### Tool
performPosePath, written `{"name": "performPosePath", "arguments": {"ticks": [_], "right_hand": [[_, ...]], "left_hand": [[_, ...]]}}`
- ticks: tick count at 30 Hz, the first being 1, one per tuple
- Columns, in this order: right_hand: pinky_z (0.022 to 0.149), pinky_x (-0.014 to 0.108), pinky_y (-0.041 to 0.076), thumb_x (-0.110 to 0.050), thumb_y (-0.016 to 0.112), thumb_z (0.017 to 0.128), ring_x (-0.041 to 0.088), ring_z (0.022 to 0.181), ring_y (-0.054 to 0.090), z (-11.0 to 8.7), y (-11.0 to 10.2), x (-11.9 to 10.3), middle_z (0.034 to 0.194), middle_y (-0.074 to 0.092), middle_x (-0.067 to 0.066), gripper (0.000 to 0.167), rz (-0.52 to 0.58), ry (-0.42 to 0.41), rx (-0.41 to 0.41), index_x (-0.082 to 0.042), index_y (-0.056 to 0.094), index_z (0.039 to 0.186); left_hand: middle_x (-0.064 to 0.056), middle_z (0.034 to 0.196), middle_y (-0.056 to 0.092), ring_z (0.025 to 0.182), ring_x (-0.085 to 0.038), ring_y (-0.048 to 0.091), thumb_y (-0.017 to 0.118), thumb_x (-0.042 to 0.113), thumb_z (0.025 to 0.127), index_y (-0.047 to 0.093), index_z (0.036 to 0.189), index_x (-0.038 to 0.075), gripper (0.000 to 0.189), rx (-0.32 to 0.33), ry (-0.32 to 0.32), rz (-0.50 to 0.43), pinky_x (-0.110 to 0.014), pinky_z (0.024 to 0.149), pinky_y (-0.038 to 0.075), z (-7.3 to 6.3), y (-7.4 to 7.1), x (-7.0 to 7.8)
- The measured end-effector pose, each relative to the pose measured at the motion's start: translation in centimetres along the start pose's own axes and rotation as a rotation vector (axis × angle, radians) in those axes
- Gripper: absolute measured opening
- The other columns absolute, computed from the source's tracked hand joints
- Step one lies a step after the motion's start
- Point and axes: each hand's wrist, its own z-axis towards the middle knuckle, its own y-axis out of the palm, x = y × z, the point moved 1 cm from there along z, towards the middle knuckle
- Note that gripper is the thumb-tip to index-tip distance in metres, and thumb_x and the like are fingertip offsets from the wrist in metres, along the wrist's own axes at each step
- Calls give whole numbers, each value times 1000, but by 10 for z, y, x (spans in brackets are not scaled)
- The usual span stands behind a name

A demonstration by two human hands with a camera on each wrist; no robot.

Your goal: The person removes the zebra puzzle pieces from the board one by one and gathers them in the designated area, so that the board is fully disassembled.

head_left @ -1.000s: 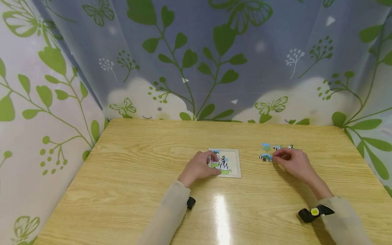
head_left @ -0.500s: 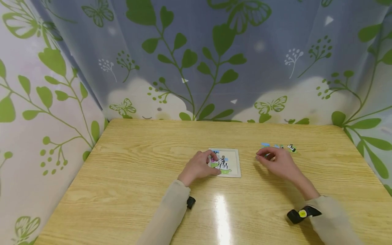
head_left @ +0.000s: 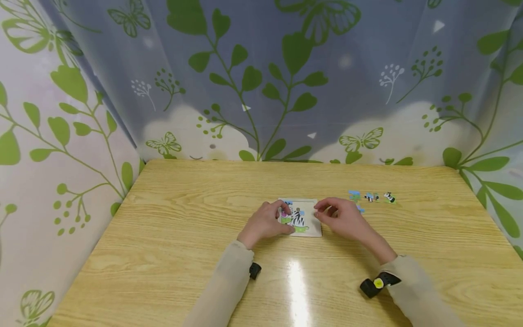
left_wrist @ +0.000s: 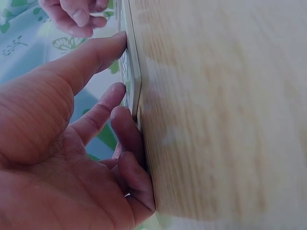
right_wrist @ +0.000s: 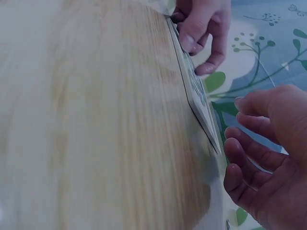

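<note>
A square jigsaw puzzle board [head_left: 313, 223] with a zebra picture lies on the table. My left hand [head_left: 265, 221] holds it at its left side, thumb on the near part and index finger on the picture. In the left wrist view, the other fingers curl down by the board's edge [left_wrist: 136, 76]. My right hand [head_left: 342, 219] hovers at the board's right edge, thumb and index finger close together. I cannot tell whether a puzzle piece is between them. The right wrist view shows the right hand's fingers [right_wrist: 249, 153] bent, just off the board.
Several loose puzzle pieces lie behind the right hand: a blue-green piece [head_left: 354, 195], a black-and-blue piece [head_left: 372, 197] and a panda piece [head_left: 389, 198]. Another piece [head_left: 360, 209] is partly hidden by that hand. A patterned curtain [head_left: 261, 91] stands behind the wooden table [head_left: 184, 218].
My right hand has moved left, from the loose pieces to the board's right edge, uncovering pieces behind it. My left hand has stayed on the board.
</note>
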Motion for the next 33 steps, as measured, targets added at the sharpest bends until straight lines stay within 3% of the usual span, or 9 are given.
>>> {"name": "performPosePath", "arguments": {"ticks": [6, 15, 22, 33], "right_hand": [[65, 24, 51, -13, 74, 93, 12, 79, 63, 6, 13, -7, 96, 75, 7, 16, -6, -40, -11, -6, 75, 108], [55, 24, 41, -15, 78, 89, 10, 64, 49, 10, 26, -11, 101, 64, 12, 27, -78, -20, -65, -4, 73, 113], [59, 25, 40, -17, 78, 89, 11, 68, 49, 14, 27, -12, 106, 62, 15, 33, -119, -19, -86, -2, 72, 118], [63, 27, 40, -19, 78, 89, 14, 71, 48, 18, 28, -12, 103, 61, 14, 27, -152, 4, -94, -5, 73, 111]], "left_hand": [[-3, 98, 51, 93, -20, 45, 83, 33, 84, 63, 115, 23, 38, -5, 7, -9, -35, 73, 36, 0, 0, -1], [-5, 101, 52, 91, -20, 45, 82, 32, 85, 63, 115, 22, 37, -17, 26, -23, -34, 70, 38, -1, -1, -2], [-5, 101, 52, 90, -20, 45, 81, 33, 85, 62, 115, 23, 36, -19, 24, -18, -34, 69, 37, -1, -1, -1], [-6, 103, 53, 91, -20, 45, 81, 34, 85, 62, 116, 24, 38, -21, 13, -11, -33, 69, 38, -1, -2, 0]]}}
